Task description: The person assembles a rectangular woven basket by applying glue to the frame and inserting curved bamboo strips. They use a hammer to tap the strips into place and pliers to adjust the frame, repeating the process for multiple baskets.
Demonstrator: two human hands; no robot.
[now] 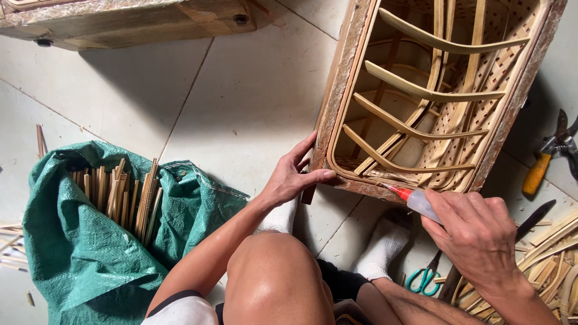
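A woven bamboo basket [494,72] sits inside a rough wooden frame mould [340,90] on the tiled floor, with several curved bamboo ribs [421,90] across its inside. My left hand [293,174] rests on the near left corner of the frame, thumb on the rim. My right hand [475,232] holds a small clear glue bottle [421,203]. The bottle's red nozzle [394,190] touches the basket's near rim.
A green woven sack [72,253] full of bamboo sticks [120,195] lies at left. Pruning shears with an orange handle [545,159] lie at right. Teal-handled scissors [424,280], a dark knife [533,219] and loose bamboo strips [554,259] lie near my knees. A wooden board [120,21] is at top left.
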